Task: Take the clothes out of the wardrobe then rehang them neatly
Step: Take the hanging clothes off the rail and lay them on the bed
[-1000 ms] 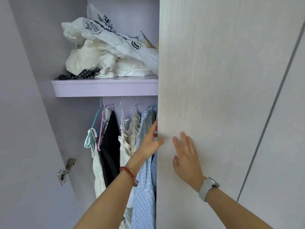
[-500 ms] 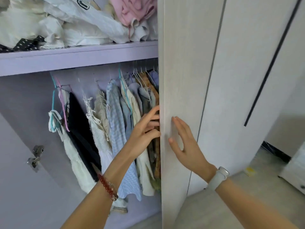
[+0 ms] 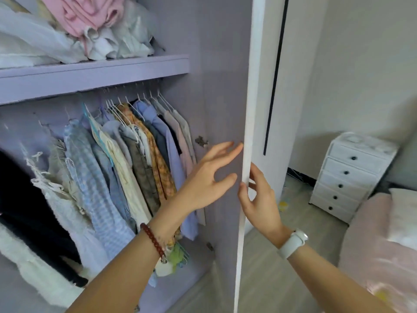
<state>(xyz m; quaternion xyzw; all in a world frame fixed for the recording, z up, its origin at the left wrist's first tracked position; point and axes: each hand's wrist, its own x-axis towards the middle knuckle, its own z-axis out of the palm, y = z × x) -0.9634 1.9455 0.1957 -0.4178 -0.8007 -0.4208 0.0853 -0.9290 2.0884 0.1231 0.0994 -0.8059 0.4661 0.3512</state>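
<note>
Right now the wardrobe door (image 3: 244, 177) stands swung out, seen almost edge-on, with its lilac inner face turned toward the clothes. Both hands are at that edge: the left hand (image 3: 206, 179) is spread wide with straight fingers, its fingertips (image 3: 237, 147) reaching up to the door's edge on the inner side, holding nothing; the right hand (image 3: 259, 199) sits on the outer side, thumb and fingers loosely pinching the white edge of the door. A red bead bracelet (image 3: 153, 240) circles the left wrist and a white watch (image 3: 293, 243) the right. Inside the wardrobe, the clothes (image 3: 126, 168) hang on thin hangers packed along a rail beneath the lilac shelf (image 3: 94, 74): a blue checked shirt (image 3: 94, 188), a cream piece, an orange patterned one (image 3: 158, 163), pale blue and pink shirts further right, and a black garment (image 3: 24, 199) with white lacy pieces at the far left. On the shelf lies a loose heap of folded and crumpled fabric (image 3: 74, 30), pink on top of white. To the right of the door, well apart from the wardrobe, a white chest of drawers (image 3: 352, 177) with dark knobs stands on the floor, and a pink-covered bed (image 3: 379, 256) fills the lower right corner.
</note>
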